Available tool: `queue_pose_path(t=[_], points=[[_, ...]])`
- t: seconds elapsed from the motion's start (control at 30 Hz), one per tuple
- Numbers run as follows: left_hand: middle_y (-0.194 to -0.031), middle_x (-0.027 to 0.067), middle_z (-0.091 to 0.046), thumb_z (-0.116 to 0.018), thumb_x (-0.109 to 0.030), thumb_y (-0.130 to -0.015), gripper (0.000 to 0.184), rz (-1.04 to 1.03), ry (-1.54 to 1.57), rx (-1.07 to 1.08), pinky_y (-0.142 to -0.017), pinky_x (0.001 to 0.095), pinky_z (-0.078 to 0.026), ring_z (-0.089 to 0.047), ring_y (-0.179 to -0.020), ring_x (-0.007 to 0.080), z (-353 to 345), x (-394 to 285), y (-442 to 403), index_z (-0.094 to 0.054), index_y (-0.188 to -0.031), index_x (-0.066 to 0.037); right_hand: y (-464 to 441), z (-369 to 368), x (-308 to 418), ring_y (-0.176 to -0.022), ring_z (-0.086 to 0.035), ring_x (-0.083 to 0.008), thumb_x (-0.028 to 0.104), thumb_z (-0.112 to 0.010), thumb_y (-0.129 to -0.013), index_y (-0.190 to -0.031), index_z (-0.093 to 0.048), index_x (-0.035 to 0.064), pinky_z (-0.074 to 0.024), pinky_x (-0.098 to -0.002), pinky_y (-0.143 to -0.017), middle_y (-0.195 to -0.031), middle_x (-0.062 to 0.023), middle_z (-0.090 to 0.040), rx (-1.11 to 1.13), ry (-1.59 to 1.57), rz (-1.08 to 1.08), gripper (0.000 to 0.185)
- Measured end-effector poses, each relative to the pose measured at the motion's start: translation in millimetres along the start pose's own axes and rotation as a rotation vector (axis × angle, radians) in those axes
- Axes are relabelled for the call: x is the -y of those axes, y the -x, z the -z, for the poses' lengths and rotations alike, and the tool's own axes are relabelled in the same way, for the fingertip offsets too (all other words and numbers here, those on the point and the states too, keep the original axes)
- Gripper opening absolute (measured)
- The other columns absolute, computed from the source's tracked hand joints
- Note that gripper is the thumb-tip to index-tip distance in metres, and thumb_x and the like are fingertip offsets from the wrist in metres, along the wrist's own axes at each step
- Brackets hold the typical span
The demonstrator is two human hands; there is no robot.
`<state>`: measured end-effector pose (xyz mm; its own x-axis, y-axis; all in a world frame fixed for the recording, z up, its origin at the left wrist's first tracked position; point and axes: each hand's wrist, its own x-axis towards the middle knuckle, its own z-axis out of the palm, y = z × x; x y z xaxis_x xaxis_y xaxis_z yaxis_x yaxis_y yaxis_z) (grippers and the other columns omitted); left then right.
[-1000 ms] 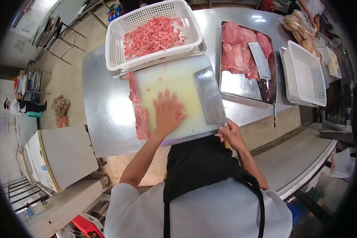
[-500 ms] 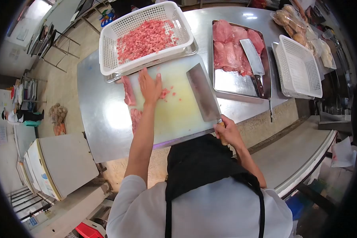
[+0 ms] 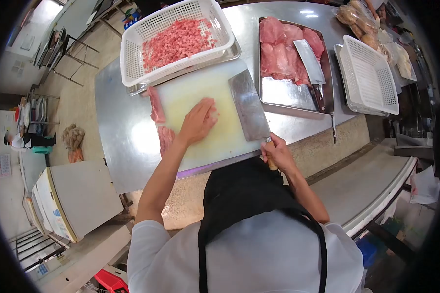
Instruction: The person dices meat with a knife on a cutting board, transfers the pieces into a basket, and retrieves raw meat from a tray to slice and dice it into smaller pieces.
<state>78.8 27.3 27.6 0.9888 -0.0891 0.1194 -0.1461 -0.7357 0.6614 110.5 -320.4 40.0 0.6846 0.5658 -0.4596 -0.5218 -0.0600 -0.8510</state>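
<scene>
"How many hands were at work on the cutting board (image 3: 220,141)?"

"Two. The right hand (image 3: 276,152) had its fingers wrapped closed around the wooden handle of one cleaver (image 3: 249,105). The blade reached forward from that grip, flat side up, over the board's right-hand part. I couldn't tell whether it rested there."

"And the left hand (image 3: 198,122)?"

"Palm down over the middle of the board, fingers together and bent. A few small bits of meat (image 3: 213,116) showed along its right side, too hidden to count. I couldn't tell whether it had hold of any."

"Any bigger pieces near it?"

"Two strips of meat, both left of that hand: one farther forward (image 3: 156,105), one just beside the wrist (image 3: 165,138)."

"What stood beyond the hands?"

"Two white baskets. The first (image 3: 220,19), ahead of the left hand, held one heap of diced meat (image 3: 176,44), far too many cubes to count. The second (image 3: 369,78) stood well off to the right of the cleaver grip."

"Between that grip and the second basket?"

"One metal tray (image 3: 281,90), ahead and to the right, with overlapping slabs of meat (image 3: 281,53) and one knife (image 3: 310,61) lying partly on them."
</scene>
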Motion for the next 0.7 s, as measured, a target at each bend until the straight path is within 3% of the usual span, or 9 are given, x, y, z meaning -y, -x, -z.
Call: queue_pose_path(t=[0.03,0.13,0.33,0.47,0.5,0.6,0.7], points=[[-0.159,0.0223,-0.046,-0.061,-0.029,-0.102,0.062,0.004,-0.058,0.068,-0.124,0.0537,-0.029,-0.037,-0.151,0.0445,6,-9,9,-0.043,-0.155,-0.002,0,0,-1,-0.061,-0.057,-0.0107,0.017,-0.066,-0.101,-0.118,-0.063,0.0035,-0.0483,-0.0263,-0.056,-0.076,-0.0025,-0.060,0.006,-0.003,0.000,0.022],[-0.161,0.0275,-0.040,-0.062,-0.039,-0.100,0.076,0.088,-0.454,-0.143,-0.126,0.0572,-0.023,-0.032,-0.152,0.0489,-18,-7,34,-0.035,-0.158,0.001,-6,-6,2,-0.060,-0.056,-0.0110,0.016,-0.064,-0.102,-0.126,-0.060,0.0024,-0.0485,-0.0269,-0.055,-0.075,-0.0025,-0.059,0.008,0.002,-0.036,0.028],[-0.161,0.0337,-0.035,-0.054,-0.032,-0.106,0.071,0.388,-0.151,-0.607,-0.126,0.0587,-0.018,-0.029,-0.153,0.0495,-80,-11,-10,-0.030,-0.159,0.008,-21,-46,8,-0.055,-0.057,-0.0120,0.015,-0.061,-0.099,-0.136,-0.054,-0.0041,-0.0486,-0.0285,-0.053,-0.072,-0.0034,-0.058,0.205,0.191,-0.135,0.042],[-0.157,0.0299,-0.044,-0.049,-0.024,-0.108,0.055,0.454,0.082,-0.902,-0.124,0.0470,-0.030,-0.039,-0.149,0.0426,-80,-6,-28,-0.043,-0.151,0.010,-26,-73,-4,-0.055,-0.057,-0.0119,0.015,-0.063,-0.097,-0.120,-0.056,-0.0037,-0.0480,-0.0283,-0.053,-0.071,-0.0037,-0.058,0.308,0.169,-0.133,0.030],[-0.159,0.0295,-0.042,-0.045,-0.018,-0.110,0.050,0.509,0.206,-0.859,-0.125,0.0458,-0.028,-0.036,-0.151,0.0435,-69,-8,-31,-0.043,-0.151,0.011,-23,-78,7,-0.056,-0.057,-0.0113,0.016,-0.064,-0.098,-0.112,-0.056,-0.0002,-0.0481,-0.0280,-0.053,-0.070,-0.0026,-0.057,0.291,0.154,-0.120,0.023],[-0.157,0.0284,-0.045,-0.046,-0.019,-0.109,0.049,0.319,0.208,-0.971,-0.124,0.0450,-0.029,-0.039,-0.150,0.0414,-2,-48,-58,-0.045,-0.150,0.009,-8,-92,57,-0.055,-0.056,-0.0105,0.015,-0.064,-0.098,-0.107,-0.057,0.0033,-0.0487,-0.0280,-0.053,-0.070,-0.0023,-0.057,0.307,0.174,-0.015,0.016],[-0.137,0.0251,-0.063,-0.049,-0.017,-0.107,0.037,0.205,0.080,-1.068,-0.112,0.0439,-0.043,-0.058,-0.131,0.0383,80,-51,-101,-0.062,-0.134,0.005,-2,-101,103,-0.057,-0.056,-0.0102,0.020,-0.067,-0.098,-0.108,-0.060,0.0040,-0.0464,-0.0279,-0.053,-0.070,-0.0008,-0.056,0.327,0.254,0.119,0.021]])
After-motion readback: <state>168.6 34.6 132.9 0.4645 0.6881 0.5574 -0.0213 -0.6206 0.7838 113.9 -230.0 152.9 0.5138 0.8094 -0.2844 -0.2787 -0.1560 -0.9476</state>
